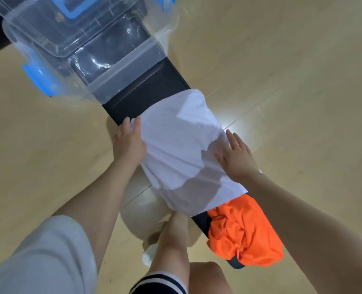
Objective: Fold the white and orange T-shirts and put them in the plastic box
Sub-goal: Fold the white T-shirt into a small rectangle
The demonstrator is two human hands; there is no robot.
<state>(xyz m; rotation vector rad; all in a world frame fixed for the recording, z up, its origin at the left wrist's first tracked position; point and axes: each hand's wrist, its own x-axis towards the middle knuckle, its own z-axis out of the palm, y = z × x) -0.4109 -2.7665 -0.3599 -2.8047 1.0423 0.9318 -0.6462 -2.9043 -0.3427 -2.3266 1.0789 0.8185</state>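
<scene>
Head view, looking steeply down. We see a narrow dark tabletop running from upper left to lower right over a tan floor.

The white T-shirt lies spread across the middle of the tabletop, its edges draping over both long sides. Grey shadows fall on its lower part. It is not yet a compact fold.

Left hand: at the shirt's left edge, palm down, fingers extended toward the far corner of the cloth and touching it. We read this grip as open, flat on the fabric; whether the thumb is tucked under the edge we cannot tell.

Right hand: fingers spread and straight, laid flat on the shirt's right side. Grip open, pressing on the cloth. A thin ring shows on one finger.

The orange T-shirt sits crumpled in a heap at the near end of the tabletop, just beside the white one's lower hem and hanging partly over the end. Neither hand touches it.

The plastic box stands at the far end of the tabletop, clear-walled, well apart from both shirts. A clear lid with blue clips rests tilted across its far side. We see no garment inside.

Below the tabletop, the person's bare legs and one white shoe are in view; a light grey sleeve covers the left upper arm
</scene>
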